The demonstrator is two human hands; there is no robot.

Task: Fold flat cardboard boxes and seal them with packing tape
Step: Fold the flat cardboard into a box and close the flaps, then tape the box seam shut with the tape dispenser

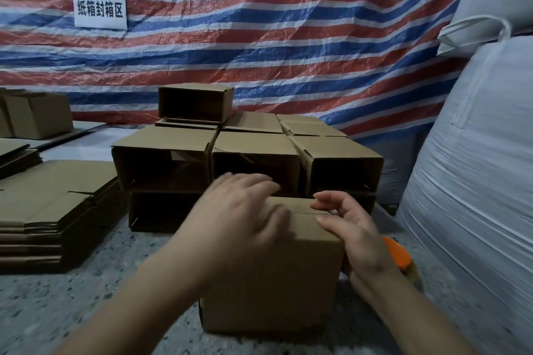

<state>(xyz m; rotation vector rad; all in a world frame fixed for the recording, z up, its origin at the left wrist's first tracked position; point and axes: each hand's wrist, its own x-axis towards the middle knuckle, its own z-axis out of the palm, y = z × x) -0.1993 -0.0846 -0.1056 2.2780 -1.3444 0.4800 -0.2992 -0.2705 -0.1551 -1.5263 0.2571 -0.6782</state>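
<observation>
Two hands work a brown cardboard box (277, 274): left hand (242, 216) flat on top, right hand (354, 233) pinching its corner; open boxes (253, 153) crowd behind.

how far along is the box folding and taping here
Done: a pile of folded boxes lies stacked behind, open ends facing the camera. In hand: one box with its top flaps closed; the left hand lies flat on them and the right hand holds its edge. No tape shows on the seam. Left: flat blanks remain stacked, and the orange dispenser lies unused.
</observation>
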